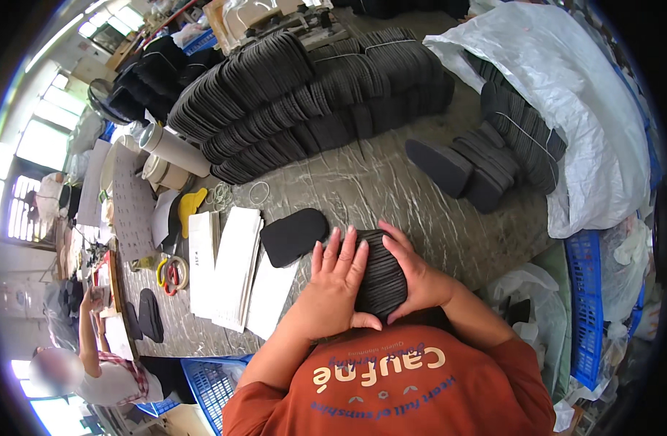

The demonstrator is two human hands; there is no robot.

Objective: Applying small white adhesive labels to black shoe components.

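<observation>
Between my two hands, close in front of my chest, is a stack of black insoles with its layered edges facing up. My left hand presses along the stack's left side, its fingers extended and thumb at the near end. Around the right side wraps my right hand, thumb and fingers at opposite ends. A single flat black insole lies just left of the stack, beside some white paper sheets. The stack's underside is hidden.
Long rows of stacked black insoles fill the table's far side. More bundles lie at right by a white plastic sack. Scissors and elastic bands are at left. Blue crates flank the table; another person works at left.
</observation>
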